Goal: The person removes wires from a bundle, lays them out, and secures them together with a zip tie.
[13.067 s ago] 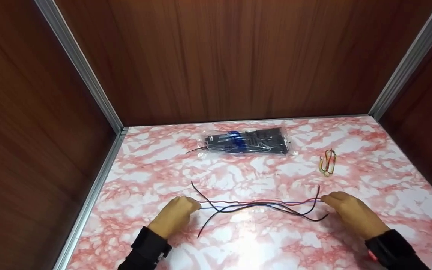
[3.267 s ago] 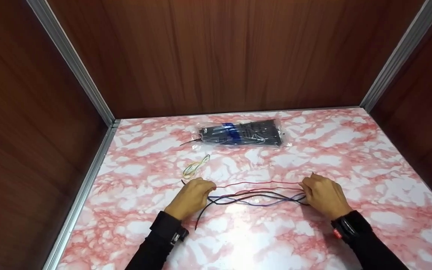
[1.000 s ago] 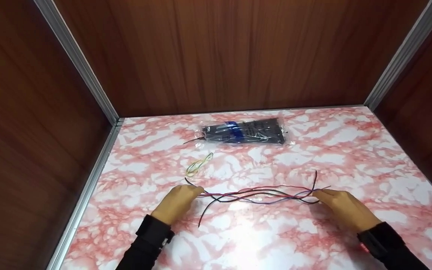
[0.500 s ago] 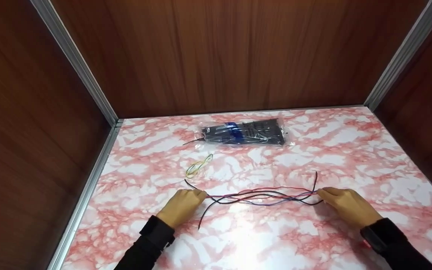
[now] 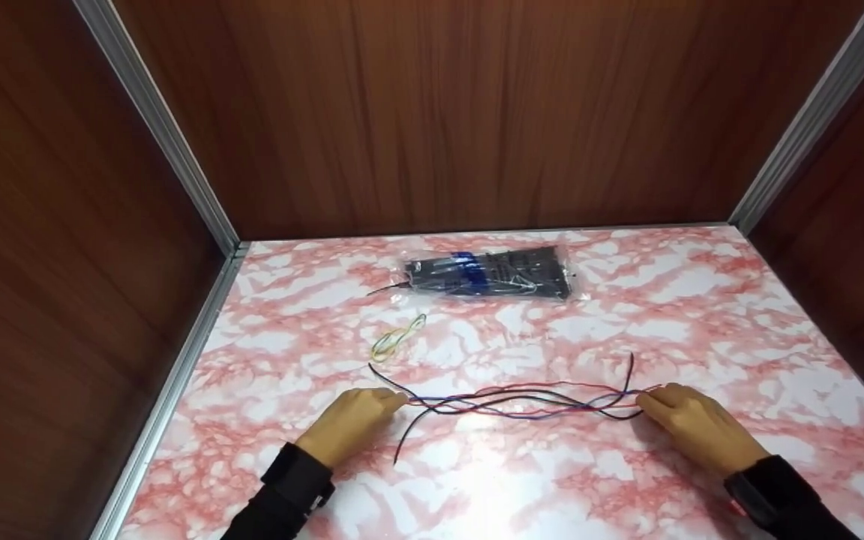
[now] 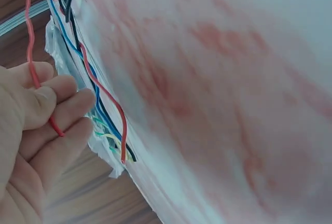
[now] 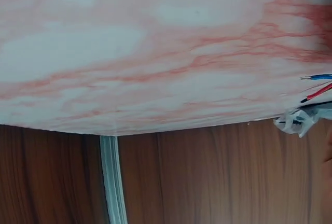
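Between my two hands, several thin wires run side by side across the tabletop, crossing each other. Pinched by my left hand (image 5: 353,420) is the end of a red wire (image 6: 29,32). In the left wrist view a second red wire (image 6: 120,110) lies below, beside a blue wire (image 6: 62,22) and black wire ends. My right hand (image 5: 702,424) holds the red wire's other end, its fingertips hidden from above. The tip of a black wire (image 5: 630,369) curves up beside it. In the right wrist view only stripped ends of a blue wire (image 7: 321,77) and a red one show.
A clear plastic bag (image 5: 499,274) of black cable ties lies at the back, one tie poking out leftward. A small yellow-green wire coil (image 5: 396,339) lies nearer, behind the left hand. Wood-grain panels (image 5: 439,112) enclose the marbled tabletop (image 5: 739,322).
Since the earliest frame, the coil has gone from the right side to the left and lost its red strand; another red wire lies with the bundle. In the last second, the hands shift slightly.
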Demonstrator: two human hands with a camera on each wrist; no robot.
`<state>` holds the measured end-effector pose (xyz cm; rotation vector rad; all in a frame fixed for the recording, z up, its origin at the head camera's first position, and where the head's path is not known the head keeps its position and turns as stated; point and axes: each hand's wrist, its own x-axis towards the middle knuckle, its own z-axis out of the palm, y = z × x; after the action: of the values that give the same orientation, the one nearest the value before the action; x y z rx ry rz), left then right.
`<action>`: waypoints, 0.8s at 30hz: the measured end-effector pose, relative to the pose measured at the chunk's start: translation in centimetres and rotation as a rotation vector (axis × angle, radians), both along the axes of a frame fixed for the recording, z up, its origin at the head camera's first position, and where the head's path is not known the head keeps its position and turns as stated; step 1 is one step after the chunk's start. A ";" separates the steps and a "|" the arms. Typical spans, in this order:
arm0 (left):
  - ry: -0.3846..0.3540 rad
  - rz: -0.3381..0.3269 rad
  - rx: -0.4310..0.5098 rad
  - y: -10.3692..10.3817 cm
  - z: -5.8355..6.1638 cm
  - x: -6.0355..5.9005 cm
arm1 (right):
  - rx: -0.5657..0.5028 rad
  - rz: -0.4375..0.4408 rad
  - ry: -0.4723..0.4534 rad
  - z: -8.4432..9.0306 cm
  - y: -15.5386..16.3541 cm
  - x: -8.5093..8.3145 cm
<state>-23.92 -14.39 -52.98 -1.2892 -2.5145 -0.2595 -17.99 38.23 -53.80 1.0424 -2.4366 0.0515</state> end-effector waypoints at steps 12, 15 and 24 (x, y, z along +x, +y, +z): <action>-0.008 -0.014 -0.047 -0.7 0.1 -0.2 | 0.094 -0.055 -0.071 0.0 -0.7 -1.1; 0.008 0.026 -0.022 -0.4 -0.2 0.0 | 0.053 -0.085 -0.067 0.1 -0.5 -1.0; 0.091 0.155 0.004 1.9 -1.4 0.1 | 0.033 -0.127 -0.061 0.0 -0.4 -1.3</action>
<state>-23.77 -12.49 -54.41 -1.0727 -2.5176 -0.1671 -19.30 37.80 -53.77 0.9100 -2.5610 0.0013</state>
